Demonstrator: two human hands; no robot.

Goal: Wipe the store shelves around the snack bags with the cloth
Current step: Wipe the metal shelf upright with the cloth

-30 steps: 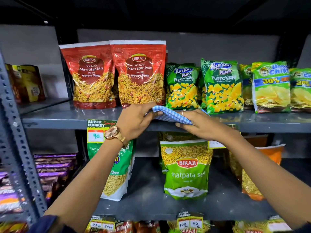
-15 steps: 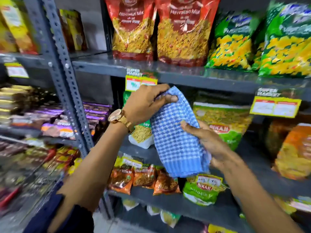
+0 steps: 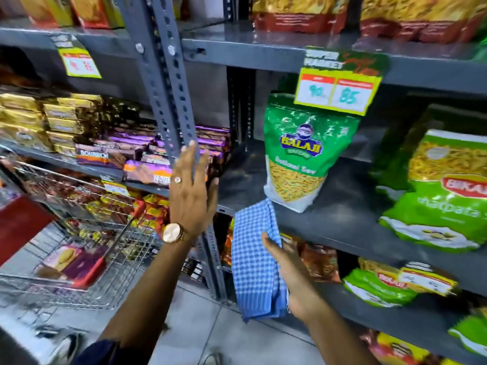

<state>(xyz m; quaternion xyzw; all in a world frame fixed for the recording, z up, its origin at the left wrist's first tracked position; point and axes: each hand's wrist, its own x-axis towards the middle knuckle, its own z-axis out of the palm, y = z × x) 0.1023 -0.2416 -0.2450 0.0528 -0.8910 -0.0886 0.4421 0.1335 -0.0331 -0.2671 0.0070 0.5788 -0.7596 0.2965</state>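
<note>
Two risks: knocking over the green bag [image 3: 303, 154]; dropping the cloth [image 3: 257, 259].
Bag risk: stands upright at the front of the middle shelf [image 3: 342, 222], its bottom corner just above the top edge of the cloth; likely to tip forward off the shelf if the cloth sweeps up into it.
Cloth risk: blue checked, hanging long and loose below the shelf front; held only along its right edge, so likely to snag on the shelf lip or slip free on a fast swing.
Second bag risk: light green bag [image 3: 442, 191] leans at the right on the same shelf; a wide wipe could push it back or over.
Tag risk: price tag [image 3: 337, 90] dangles from the upper shelf over the green bag; could be pulled off by a high pass.
Right hand [image 3: 292, 280]: raised from below with forearm angled up and left, palm against the cloth, fingers [image 3: 271, 245] closed on its edge with the fabric draped over the front of them.
Left hand [image 3: 191, 196]: lifted in front of the gray upright post [image 3: 168, 101], back toward the camera, watch on the wrist, ring on one finger.
Left fingers [image 3: 190, 159]: spread and straight, holding nothing, tips beside the post.
Cloth position: in front of the middle shelf edge, left of the bags, not yet flat on the shelf surface.
Blur: heavy at the frame edges; labels on far packets unreadable.
</note>
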